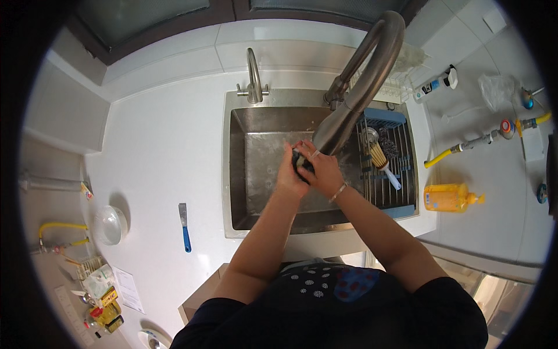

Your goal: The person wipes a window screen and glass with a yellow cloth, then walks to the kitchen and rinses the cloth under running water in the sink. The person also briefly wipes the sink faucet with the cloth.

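Observation:
Both my hands are over a stainless steel sink (pixel 261 174), close beneath the spray head of a large pull-down faucet (pixel 338 128). Between them is a small dark object with a pale patch (pixel 301 163); the fingers cover much of it, and I cannot tell what it is. My left hand (pixel 291 174) cups it from the left. My right hand (pixel 324 172), with a band at the wrist, lies over its right side, fingers bent onto it. Whether water is running cannot be made out.
Right in the sink, a rack (pixel 399 192) holds a brush (pixel 383 163) and a steel scourer (pixel 387 144). A yellow pump bottle (pixel 447 197) lies further right. Left on the counter are a blue-handled scraper (pixel 185 227) and a white bowl (pixel 110 225). A small faucet (pixel 253 80) stands behind.

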A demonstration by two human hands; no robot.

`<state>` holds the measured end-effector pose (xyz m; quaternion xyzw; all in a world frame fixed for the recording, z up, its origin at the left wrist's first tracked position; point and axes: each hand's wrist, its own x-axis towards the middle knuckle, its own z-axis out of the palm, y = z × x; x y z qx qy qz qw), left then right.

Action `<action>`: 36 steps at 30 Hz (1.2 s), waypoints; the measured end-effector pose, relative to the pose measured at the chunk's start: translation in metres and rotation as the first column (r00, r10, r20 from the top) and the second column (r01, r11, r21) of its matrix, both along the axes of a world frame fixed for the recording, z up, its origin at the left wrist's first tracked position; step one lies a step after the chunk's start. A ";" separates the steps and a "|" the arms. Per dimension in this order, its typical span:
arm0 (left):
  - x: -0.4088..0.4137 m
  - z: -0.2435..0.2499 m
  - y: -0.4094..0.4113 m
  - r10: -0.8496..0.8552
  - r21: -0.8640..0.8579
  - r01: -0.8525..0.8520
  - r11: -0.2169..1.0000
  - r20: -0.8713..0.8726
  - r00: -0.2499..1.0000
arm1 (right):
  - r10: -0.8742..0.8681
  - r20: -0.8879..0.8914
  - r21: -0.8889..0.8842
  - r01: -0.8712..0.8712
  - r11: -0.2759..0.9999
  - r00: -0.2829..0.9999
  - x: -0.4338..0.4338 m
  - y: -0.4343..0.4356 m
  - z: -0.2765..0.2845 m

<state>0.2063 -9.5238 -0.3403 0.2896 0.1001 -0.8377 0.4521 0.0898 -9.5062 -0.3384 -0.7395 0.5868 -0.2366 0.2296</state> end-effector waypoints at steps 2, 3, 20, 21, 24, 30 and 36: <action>0.014 -0.013 -0.006 -0.008 -0.035 0.007 0.999 -0.020 1.000 | 0.102 -0.054 -0.049 -0.104 0.993 0.993 0.005 0.021 0.016; 0.014 -0.013 -0.009 -0.011 -0.001 0.011 1.000 -0.002 1.000 | 0.122 -0.054 -0.105 -0.128 0.986 0.991 0.005 0.031 0.022; -0.016 -0.015 -0.009 0.051 -0.057 -0.045 0.997 0.109 0.993 | -0.026 -0.111 -0.243 -0.002 0.970 0.994 0.017 -0.001 0.031; -0.016 -0.017 -0.007 0.049 -0.103 -0.036 0.994 0.128 0.991 | -0.055 -0.162 -0.296 0.005 0.955 0.985 0.018 -0.004 0.028; -0.014 -0.018 -0.007 0.035 -0.109 -0.016 0.994 0.173 0.984 | -0.165 -0.177 -0.372 0.090 0.924 0.970 0.028 -0.013 0.018; -0.010 0.009 -0.012 -0.123 0.147 0.089 0.985 0.245 0.962 | -0.406 0.171 0.017 0.410 0.912 0.897 0.026 -0.036 -0.037; -0.015 0.019 0.002 -0.206 -0.013 0.236 0.972 0.449 0.869 | -0.693 0.419 0.486 0.500 0.717 0.586 -0.055 -0.046 -0.094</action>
